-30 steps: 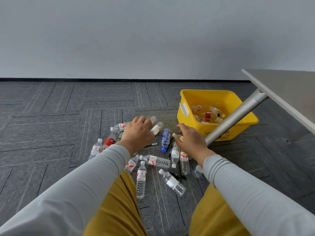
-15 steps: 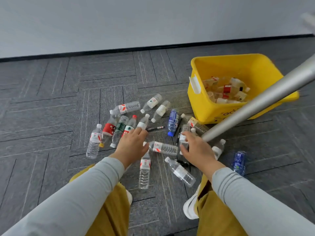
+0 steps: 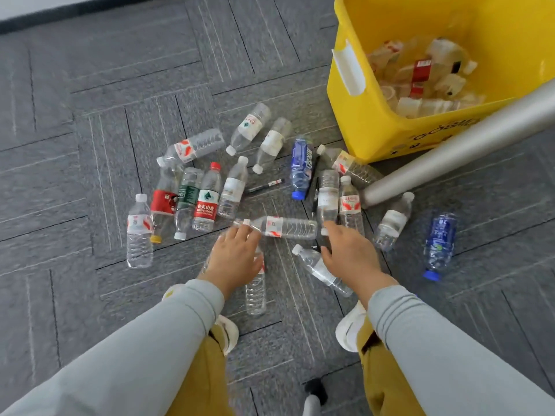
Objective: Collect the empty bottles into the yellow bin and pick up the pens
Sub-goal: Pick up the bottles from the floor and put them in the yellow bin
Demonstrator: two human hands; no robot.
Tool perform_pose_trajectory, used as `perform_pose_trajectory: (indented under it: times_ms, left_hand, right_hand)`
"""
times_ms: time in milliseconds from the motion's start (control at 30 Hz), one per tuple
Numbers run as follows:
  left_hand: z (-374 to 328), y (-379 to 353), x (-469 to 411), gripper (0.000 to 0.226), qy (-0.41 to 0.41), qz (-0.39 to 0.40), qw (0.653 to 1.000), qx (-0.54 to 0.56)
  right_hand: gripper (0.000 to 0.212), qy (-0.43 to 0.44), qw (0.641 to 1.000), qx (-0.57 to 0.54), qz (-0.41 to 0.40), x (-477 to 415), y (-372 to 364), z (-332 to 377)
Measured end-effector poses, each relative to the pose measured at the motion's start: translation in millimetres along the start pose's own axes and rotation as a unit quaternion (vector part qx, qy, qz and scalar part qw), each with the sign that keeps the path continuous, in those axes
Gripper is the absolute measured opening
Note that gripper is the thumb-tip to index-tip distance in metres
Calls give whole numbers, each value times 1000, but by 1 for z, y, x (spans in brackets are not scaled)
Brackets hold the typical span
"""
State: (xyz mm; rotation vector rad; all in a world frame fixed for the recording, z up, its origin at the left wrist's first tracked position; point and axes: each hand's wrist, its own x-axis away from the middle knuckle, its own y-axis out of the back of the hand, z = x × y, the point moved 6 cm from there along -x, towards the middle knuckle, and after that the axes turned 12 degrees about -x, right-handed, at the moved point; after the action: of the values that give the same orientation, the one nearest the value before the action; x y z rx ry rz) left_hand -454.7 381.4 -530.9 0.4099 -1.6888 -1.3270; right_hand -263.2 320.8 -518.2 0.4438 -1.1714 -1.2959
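1. Clear plastic is the first worry: the crosswise bottle [image 3: 288, 227] lies between our left hand [image 3: 234, 256] and our right hand [image 3: 350, 256]; both hands hover with fingers loosely spread and nothing in their grasp; a glancing touch could send so light and round a thing rolling off across the carpet [image 3: 90, 115].
2. The loose bottles lie scattered in front of the yellow bin [image 3: 354, 121], which already holds some; the table leg [image 3: 465, 139] slants across its near corner; a careless toss might strike the leg and bounce back out.
3. The pens are thin and dark; the banded pen [image 3: 264, 186] sits among bottles, and the slim pen [image 3: 316, 187] lies tight beside the blue bottle [image 3: 301, 168]; we could sweep them aside, bury them or overlook them.
4. The near bottle [image 3: 255, 292] runs under our left wrist; leaning there could crush it or make us slip.
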Motion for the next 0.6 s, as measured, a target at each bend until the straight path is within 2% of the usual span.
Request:
perform_pose_trajectory:
  times_ms: [100,267,433,600]
  left_hand:
    - [-1,-22,-11,49,-16,32,999,-40]
    - [-1,-60,-28,50,-33,62,994,-86]
    - [4,-100,-40,55,3,91,992,-85]
    - [-3,-150,-47,63,32,140,987,-70]
  right_hand:
    - [46,-19,999,20,32,-5,-27,-17]
    - [42,-34,998,27,39,-36,-52,-32]
    - [44,-29,995,56,80,-50,-90,-50]
    - [49,-64,987,77,123,-55,-130,-104]
